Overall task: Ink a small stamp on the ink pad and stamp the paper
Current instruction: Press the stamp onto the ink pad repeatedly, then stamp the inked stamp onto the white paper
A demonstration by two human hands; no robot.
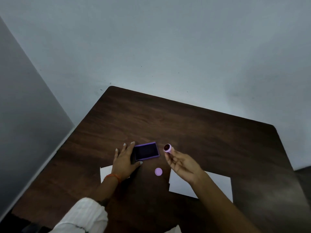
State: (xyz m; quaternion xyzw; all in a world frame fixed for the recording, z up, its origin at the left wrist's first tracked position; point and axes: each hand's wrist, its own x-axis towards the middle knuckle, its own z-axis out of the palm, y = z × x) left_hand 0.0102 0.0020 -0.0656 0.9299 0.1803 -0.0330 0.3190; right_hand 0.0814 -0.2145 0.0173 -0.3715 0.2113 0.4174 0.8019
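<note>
Head view: a dark wooden table [193,125] is set against a pale wall, its far-left corner rounded. An open purple ink pad [147,151] is placed near the table's middle. The left hand [125,159] is laid flat with fingers spread, touching the pad's left edge and partly covering a white paper [106,172]. A small lilac stamp [167,148] is pinched in the right hand [180,163], raised just right of the pad, its dark inked face tilted up. A lilac cap [158,171] is seen between the hands. A second white sheet [217,184] lies under the right forearm. Bare tabletop is left beyond the pad.
</note>
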